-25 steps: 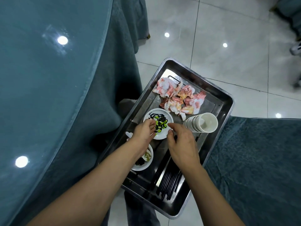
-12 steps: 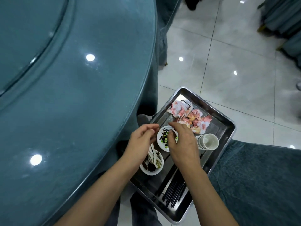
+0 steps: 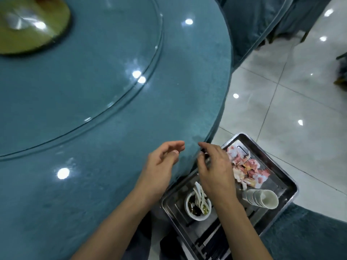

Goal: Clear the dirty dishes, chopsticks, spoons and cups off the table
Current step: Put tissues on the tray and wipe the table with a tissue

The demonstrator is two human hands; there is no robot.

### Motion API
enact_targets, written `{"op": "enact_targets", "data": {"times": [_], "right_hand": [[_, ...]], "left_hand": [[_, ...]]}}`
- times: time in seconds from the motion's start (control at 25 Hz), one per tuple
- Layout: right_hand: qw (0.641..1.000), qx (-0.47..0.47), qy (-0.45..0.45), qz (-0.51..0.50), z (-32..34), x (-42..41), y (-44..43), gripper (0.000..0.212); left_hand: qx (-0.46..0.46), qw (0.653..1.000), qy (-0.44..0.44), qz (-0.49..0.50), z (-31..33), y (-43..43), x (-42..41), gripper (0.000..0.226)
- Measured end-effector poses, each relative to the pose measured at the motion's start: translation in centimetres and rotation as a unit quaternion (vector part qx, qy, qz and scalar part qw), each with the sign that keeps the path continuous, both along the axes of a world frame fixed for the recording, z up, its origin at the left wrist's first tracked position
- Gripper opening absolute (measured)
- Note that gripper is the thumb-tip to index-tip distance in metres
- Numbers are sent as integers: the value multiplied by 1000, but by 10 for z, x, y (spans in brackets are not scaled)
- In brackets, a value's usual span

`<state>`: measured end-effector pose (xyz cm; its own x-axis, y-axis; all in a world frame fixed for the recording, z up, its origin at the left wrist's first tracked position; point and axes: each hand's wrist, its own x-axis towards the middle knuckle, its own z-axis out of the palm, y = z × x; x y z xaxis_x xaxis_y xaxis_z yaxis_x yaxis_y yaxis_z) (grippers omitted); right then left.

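A steel tray sits low at the right of the round table. On it lie a white bowl holding white spoons, a stack of white cups on its side, crumpled stained napkins and black chopsticks. My left hand hovers over the table's edge, fingers apart and empty. My right hand is above the tray's left side, fingers spread, holding nothing that I can see. It hides the small plate of greens.
The table has a blue cloth under glass and a glass turntable with a yellowish disc at its hub. A blue-covered chair stands behind, another blue-covered surface at lower right. Glossy white tiles lie to the right.
Both hands have let go of the small plate on the tray and risen toward the table's edge. My view has lifted, showing much more of the table.
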<state>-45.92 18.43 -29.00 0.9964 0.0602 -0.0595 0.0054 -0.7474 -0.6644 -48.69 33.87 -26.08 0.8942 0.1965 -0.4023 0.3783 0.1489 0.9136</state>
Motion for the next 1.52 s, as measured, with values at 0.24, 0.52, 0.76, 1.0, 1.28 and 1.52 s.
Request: {"op": "enact_targets", "data": {"times": [0.24, 0.52, 0.76, 1.0, 1.28, 1.52], "right_hand": [[996, 14, -39, 73, 15, 20, 82, 29], [985, 29, -73, 152, 28, 31, 175, 28], [974, 24, -86, 209, 28, 34, 253, 34], [956, -41, -61, 283, 16, 34, 309, 36], [936, -201, 6, 288, 4, 40, 331, 52], [928, -238, -28, 284, -9, 38, 333, 50]], "left_hand": [[77, 996, -20, 38, 28, 77, -9, 33], [271, 962, 8, 16, 41, 166, -33, 33], [381, 924, 11, 26, 32, 239, -44, 50], [474, 875, 98, -19, 4, 304, -66, 77], [492, 847, 180, -93, -13, 345, -79, 95], [504, 833, 195, -120, -15, 351, -81, 99]]}}
